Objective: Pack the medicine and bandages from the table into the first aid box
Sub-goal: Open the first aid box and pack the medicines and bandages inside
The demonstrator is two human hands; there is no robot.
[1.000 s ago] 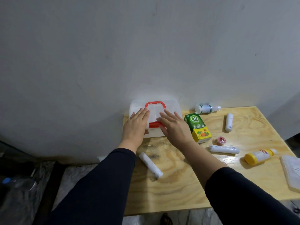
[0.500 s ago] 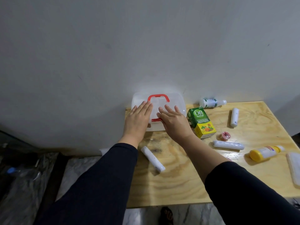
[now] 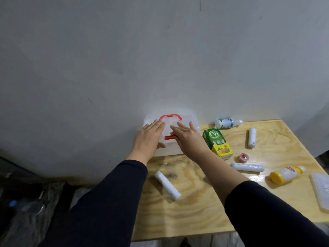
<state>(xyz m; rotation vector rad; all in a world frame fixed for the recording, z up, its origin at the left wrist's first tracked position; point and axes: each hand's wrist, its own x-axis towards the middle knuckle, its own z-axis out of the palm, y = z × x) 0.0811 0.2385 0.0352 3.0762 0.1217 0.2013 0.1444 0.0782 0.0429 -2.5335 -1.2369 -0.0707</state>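
Observation:
The clear plastic first aid box (image 3: 188, 120) with a red handle and red latch stands at the table's back left corner against the wall, lid closed. My left hand (image 3: 148, 137) lies flat on the lid's left part, fingers together. My right hand (image 3: 187, 138) rests on the lid's right front, over the red latch. On the table lie a green and yellow OB herbal carton (image 3: 216, 142), a white bottle with green bands (image 3: 227, 123), three white bandage rolls (image 3: 167, 185) (image 3: 247, 167) (image 3: 252, 138), a small pink tape roll (image 3: 243, 157) and a yellow-capped bottle (image 3: 286, 174).
The plywood table (image 3: 195, 211) ends just left of the box and at the front by my sleeves. A white flat packet (image 3: 321, 189) lies at the right edge. Dark plastic-covered clutter (image 3: 26, 211) sits on the floor to the left. The grey wall stands directly behind the box.
Both hands have stayed on the box lid, sliding slightly farther up it. The camera view has shifted a little; the items on the table have not moved.

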